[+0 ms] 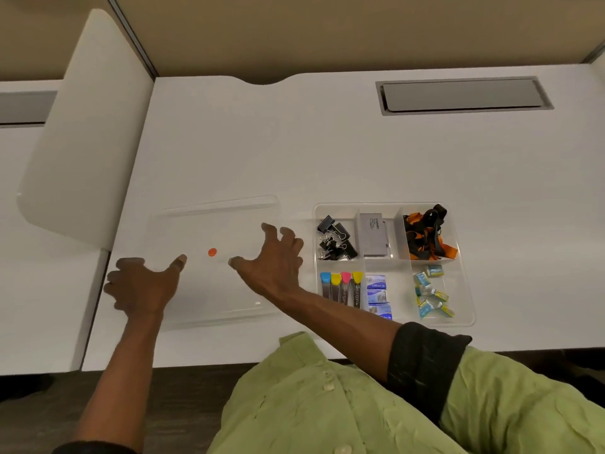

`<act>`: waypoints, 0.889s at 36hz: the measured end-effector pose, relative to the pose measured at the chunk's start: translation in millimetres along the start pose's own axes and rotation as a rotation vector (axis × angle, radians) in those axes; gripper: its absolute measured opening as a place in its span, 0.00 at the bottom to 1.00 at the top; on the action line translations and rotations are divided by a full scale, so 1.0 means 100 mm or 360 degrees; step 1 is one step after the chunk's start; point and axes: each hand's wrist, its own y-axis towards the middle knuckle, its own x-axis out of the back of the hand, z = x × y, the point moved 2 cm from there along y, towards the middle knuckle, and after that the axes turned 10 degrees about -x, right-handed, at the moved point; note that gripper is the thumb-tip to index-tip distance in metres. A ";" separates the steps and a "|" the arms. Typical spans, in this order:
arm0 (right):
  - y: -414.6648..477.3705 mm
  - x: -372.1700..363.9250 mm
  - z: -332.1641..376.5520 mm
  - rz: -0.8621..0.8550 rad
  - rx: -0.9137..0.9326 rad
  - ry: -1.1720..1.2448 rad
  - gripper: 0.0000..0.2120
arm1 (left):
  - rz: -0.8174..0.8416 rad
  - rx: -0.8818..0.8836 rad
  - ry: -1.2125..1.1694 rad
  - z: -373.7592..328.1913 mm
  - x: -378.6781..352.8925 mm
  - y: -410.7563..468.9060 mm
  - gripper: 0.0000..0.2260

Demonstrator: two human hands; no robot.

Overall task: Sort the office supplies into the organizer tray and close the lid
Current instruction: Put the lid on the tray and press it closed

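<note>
Reaching over the clear lid (216, 231), we have both hands spread above it. The left hand (140, 285) sits at the lid's left edge and the right hand (278, 260) at its right side, fingers splayed and released, grasping nothing yet. Taking it at two opposite sides looks sensible to us: the lid is wide, thin and likely to flex, so one hand alone would tilt it.

The lid lies flat on the bench (327, 152), just beside the tray (466, 290), which sits to its right. An orange dot (212, 252) shows near the lid's middle, between our hands; whether it is on the lid or under it we cannot tell.

Sorting looks done to us. The tray's compartments hold binder clips (335, 237), a grey box (375, 234), an orange and black lanyard (425, 234), highlighters (342, 286), blue packets (376, 296) and small blue-yellow boxes (432, 296). The lanyard bunches near the rim and might hinder the lid seating.

A white divider (85, 132) stands at the left, close to our left hand. Nothing lies on the bench between lid and tray.
</note>
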 end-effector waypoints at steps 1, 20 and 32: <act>-0.04 0.04 0.04 -0.0018 0.0040 0.0025 0.45 | -0.0045 -0.0022 -0.0003 -0.01 0.04 -0.01 0.42; -0.23 2.34 -0.99 -0.0791 0.0211 0.0127 0.32 | 0.0303 -0.0904 -0.0411 -1.44 -0.42 -1.63 0.36; -0.28 2.57 -1.95 -0.0750 0.0080 0.0037 0.34 | 0.0393 -0.1238 -0.0305 -1.46 -0.86 -2.30 0.33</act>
